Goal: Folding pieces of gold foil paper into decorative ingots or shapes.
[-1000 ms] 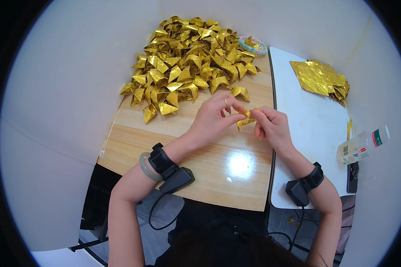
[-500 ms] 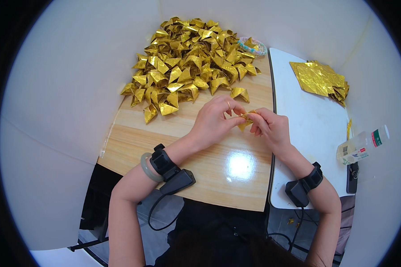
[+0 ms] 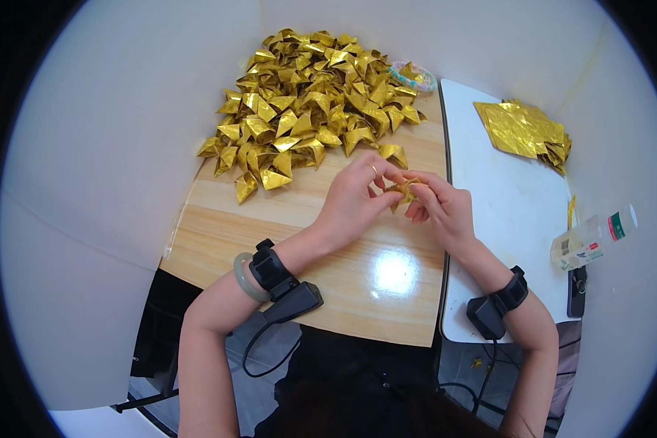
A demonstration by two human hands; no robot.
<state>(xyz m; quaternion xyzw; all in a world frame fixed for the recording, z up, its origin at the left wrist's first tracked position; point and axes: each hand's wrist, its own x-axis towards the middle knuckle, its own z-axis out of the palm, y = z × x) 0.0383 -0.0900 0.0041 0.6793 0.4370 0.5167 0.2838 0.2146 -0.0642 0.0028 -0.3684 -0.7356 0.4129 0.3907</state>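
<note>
A small gold foil paper piece (image 3: 404, 191) sits above the wooden table (image 3: 328, 241), pinched between both hands. The left hand (image 3: 356, 198) presses its fingertips on the piece's left side; the right hand (image 3: 439, 209) pinches its right side. Just beyond lies a heap of folded gold pieces (image 3: 310, 109). Flat gold sheets (image 3: 522, 131) rest on the white table (image 3: 504, 212) to the right, near a plastic bottle (image 3: 591, 239).

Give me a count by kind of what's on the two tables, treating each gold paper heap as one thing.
Heap of folded gold paper pieces: 1
Stack of flat gold sheets: 1
Gold piece held between the left hand and right hand: 1
Clear plastic bottle: 1
Small round dish: 1
Dark phone-like thing: 1
Total: 6
</note>
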